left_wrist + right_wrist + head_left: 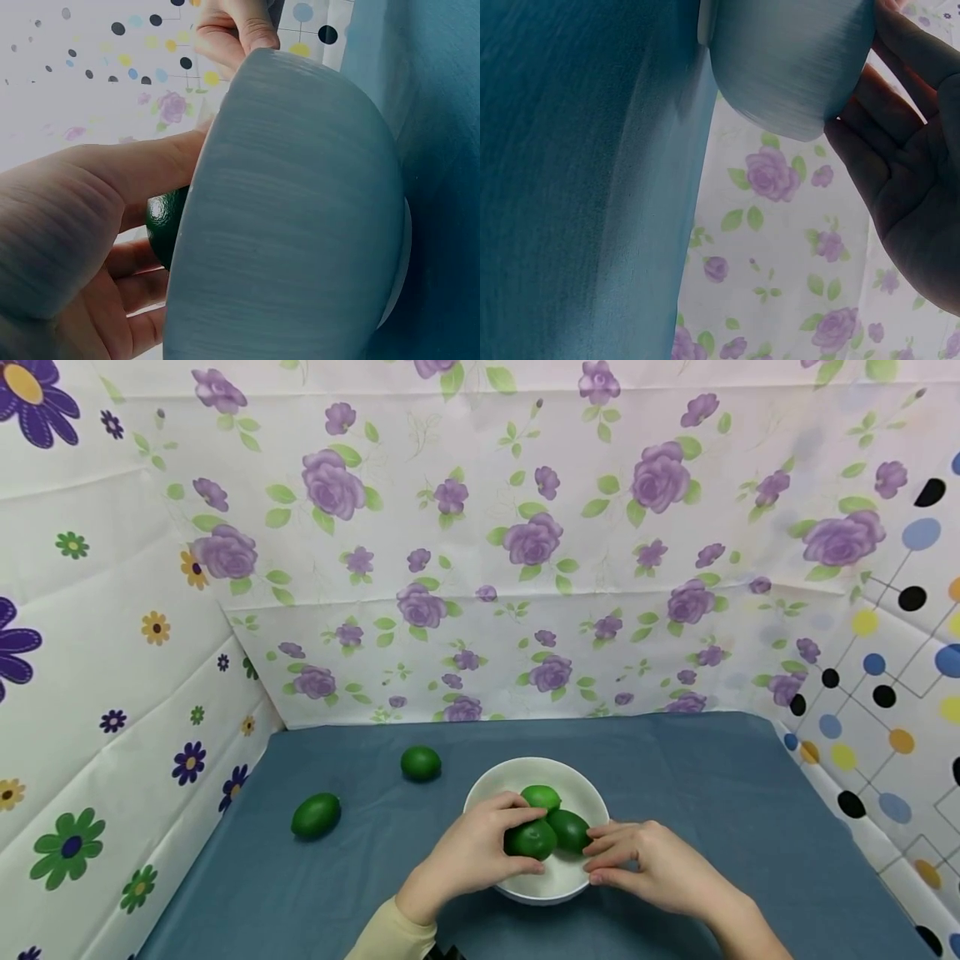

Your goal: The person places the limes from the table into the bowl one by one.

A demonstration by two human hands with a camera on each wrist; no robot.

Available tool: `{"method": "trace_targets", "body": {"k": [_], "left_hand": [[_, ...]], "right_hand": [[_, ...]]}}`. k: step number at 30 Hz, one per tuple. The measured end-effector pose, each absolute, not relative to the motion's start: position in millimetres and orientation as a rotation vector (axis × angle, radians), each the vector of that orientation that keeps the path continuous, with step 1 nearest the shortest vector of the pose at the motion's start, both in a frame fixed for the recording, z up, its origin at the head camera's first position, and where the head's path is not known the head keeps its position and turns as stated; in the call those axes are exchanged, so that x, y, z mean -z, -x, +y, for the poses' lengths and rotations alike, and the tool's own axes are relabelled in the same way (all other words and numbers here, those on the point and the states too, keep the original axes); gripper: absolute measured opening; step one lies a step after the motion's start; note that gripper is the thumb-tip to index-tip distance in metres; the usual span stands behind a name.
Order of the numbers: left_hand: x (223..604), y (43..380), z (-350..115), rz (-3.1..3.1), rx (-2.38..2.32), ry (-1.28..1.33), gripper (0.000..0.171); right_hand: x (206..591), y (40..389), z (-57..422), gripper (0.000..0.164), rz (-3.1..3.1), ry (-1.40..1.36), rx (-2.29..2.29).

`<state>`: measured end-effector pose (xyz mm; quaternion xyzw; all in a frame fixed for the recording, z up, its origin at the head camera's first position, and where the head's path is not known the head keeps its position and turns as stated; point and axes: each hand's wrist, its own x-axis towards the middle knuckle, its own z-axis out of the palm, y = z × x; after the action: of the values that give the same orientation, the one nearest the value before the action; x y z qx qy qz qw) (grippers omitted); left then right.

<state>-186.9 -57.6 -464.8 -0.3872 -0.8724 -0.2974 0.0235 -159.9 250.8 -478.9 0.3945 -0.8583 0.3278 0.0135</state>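
A white bowl (558, 885) stands on the blue cloth with three green limes visible inside. My left hand (480, 843) reaches over the bowl's left rim and grips the nearest lime (532, 841), fingers over its top and thumb on the near side. Beside that fruit lie a darker lime (570, 832) and a lighter one (542, 797). At the opposite rim, my right hand (652, 864) holds the bowl's edge with its fingertips and thumb. In the left wrist view, the bowl's wall (292, 202) hides most of the gripped lime (166, 225).
Two more limes rest on the cloth left of the bowl: one (421, 763) towards the back, another (316, 816) farther left. A flowered sheet (465, 568) rises behind the blue cloth (360, 868), with patterned sheets at both sides.
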Motion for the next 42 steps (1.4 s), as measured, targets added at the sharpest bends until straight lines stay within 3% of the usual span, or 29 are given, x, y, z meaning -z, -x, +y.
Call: {"method": "trace_targets", "body": {"k": [42], "left_hand": [[475.8, 187.0, -51.9, -2.802, 0.737, 1.236, 0.059]], "right_hand": [[483.6, 162.0, 251.8, 0.016, -2.694, -1.204, -1.03]]}}
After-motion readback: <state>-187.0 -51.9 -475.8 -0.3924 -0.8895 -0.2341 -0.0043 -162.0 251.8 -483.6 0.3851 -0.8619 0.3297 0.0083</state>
